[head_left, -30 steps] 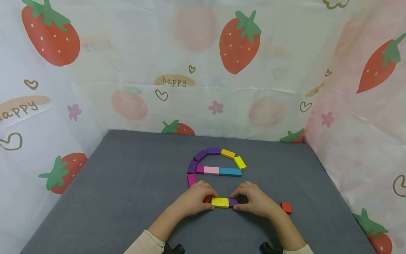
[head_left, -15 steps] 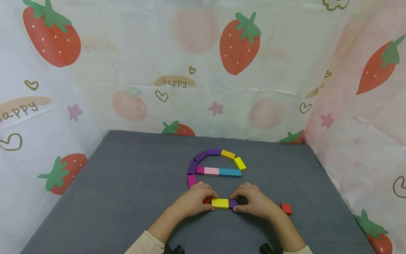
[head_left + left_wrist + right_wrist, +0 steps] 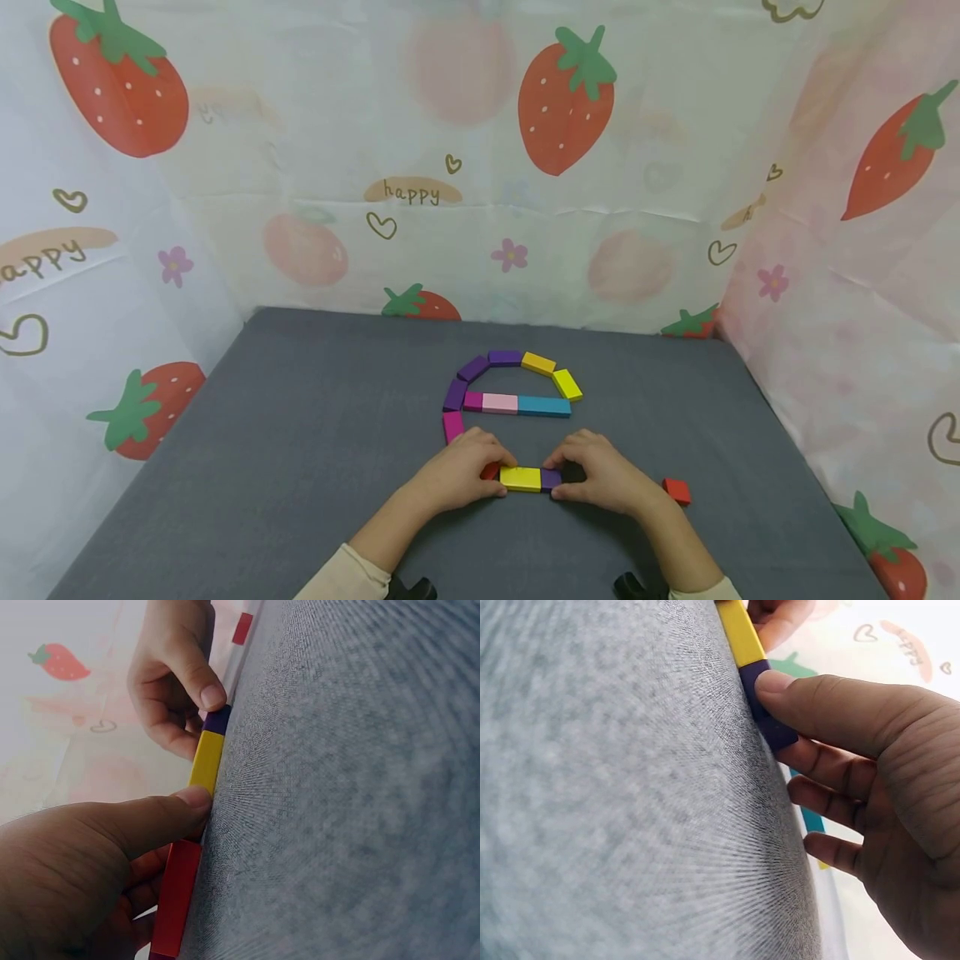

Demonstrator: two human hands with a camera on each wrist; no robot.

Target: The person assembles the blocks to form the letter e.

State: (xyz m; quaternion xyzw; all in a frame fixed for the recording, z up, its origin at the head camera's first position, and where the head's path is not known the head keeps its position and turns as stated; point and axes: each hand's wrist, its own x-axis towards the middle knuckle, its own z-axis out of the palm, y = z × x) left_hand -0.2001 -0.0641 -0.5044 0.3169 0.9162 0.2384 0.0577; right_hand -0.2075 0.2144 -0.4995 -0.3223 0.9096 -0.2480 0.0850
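Near the front of the grey table, a yellow block point(image 3: 521, 479) and a purple block point(image 3: 550, 480) lie end to end in a row. My left hand point(image 3: 465, 472) pinches the yellow block at its left end, thumb in front and fingers behind. A red block point(image 3: 177, 896) continues the row under that hand, mostly hidden in the head view. My right hand point(image 3: 604, 473) pinches the purple block between thumb and fingers. Behind, a magenta block point(image 3: 453, 427) leads up into a curve of purple blocks point(image 3: 473, 368) and yellow blocks point(image 3: 567, 385).
Inside the curve lies a straight row with a pink block point(image 3: 500, 403) and a blue block point(image 3: 543, 406). A lone red block point(image 3: 677, 492) sits right of my right hand. Strawberry-print cloth point(image 3: 480, 233) surrounds the grey tabletop point(image 3: 337, 400).
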